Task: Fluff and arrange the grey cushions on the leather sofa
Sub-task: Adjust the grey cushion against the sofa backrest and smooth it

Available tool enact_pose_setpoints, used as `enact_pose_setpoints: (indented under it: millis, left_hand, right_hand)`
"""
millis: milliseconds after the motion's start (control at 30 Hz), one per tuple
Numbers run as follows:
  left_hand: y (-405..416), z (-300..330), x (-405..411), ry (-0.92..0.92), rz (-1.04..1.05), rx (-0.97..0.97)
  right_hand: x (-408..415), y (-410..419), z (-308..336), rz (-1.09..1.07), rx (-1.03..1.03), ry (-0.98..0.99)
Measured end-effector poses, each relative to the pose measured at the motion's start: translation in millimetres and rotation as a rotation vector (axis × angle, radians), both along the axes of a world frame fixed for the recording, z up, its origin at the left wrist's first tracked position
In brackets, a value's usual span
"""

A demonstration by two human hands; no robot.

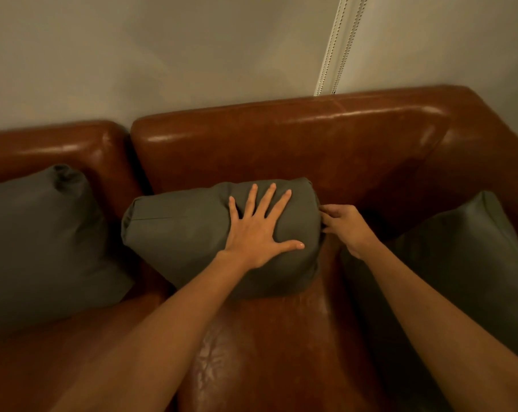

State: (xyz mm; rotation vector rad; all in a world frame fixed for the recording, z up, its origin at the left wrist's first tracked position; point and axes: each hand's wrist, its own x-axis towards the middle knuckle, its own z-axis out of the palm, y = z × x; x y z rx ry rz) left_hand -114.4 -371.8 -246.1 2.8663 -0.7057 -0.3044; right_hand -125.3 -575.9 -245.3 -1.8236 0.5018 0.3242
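With the left hand spread flat on the middle cushion, the right hand, pinching its 3 o'clock edge, should tug outward evenly to plump it.

The scene is dim and warm-toned, with an amber cast over everything. Soft streaks of glare run along the top edge of the leather sofa back, and a duller sheen lies on its seat near the front edge. Deep shadow fills the gap between the two back sections and the right corner. The grey cushions look flat, showing little texture. Detail is slightly soft throughout. Wide-angle distortion bows the sofa's back edge and stretches the forearms toward the lower corners.
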Motion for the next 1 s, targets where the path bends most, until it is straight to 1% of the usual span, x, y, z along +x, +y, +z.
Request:
enact_pose_setpoints:
  millis: [133, 167, 233, 367, 433, 567, 667, 700, 767, 867, 933, 1000]
  left_hand:
    - [2, -6, -1, -0.001, 0.016, -0.017]
    - [3, -8, -1, -0.002, 0.018, -0.015]
    - [6, -11, -3, -0.002, 0.022, -0.007]
    - [6, -14, -4, 0.011, 0.016, 0.015]
    - [5, -14, -3, 0.008, 0.017, 0.014]
    - [4, -13, 3, 0.018, 0.017, 0.007]
    - [5, -12, 7, 0.028, 0.017, 0.001]
    - [5, -12, 7, 0.027, 0.019, -0.001]
    - [5, -12, 8, 0.026, 0.021, -0.002]
    - [5, -12, 8, 0.027, 0.017, -0.001]
    - [6, -13, 6, 0.019, 0.012, -0.006]
    - [9, -15, 4, 0.013, 0.014, -0.017]
  right_hand:
    - [5, 2, -1, 0.113, 0.072, 0.155]
    - [4, 3, 0, 0.139, 0.079, 0.169]
    - [1, 5, 0, 0.199, 0.076, 0.137]
    - [1, 9, 0, 0.246, 0.11, -0.006]
    - [2, 9, 1, 0.27, 0.098, -0.02]
    - [2, 11, -1, 0.229, 0.215, -0.059]
    - [9, 10, 4, 0.336, 0.081, -0.108]
    - [12, 9, 7, 0.374, 0.055, -0.093]
    - [16, 6, 8, 0.409, 0.071, -0.038]
    - [13, 2, 6, 0.35, 0.21, 0.089]
    - [12, 2, 4, 0.299, 0.283, 0.115]
    - [11, 3, 4, 0.287, 0.307, 0.111]
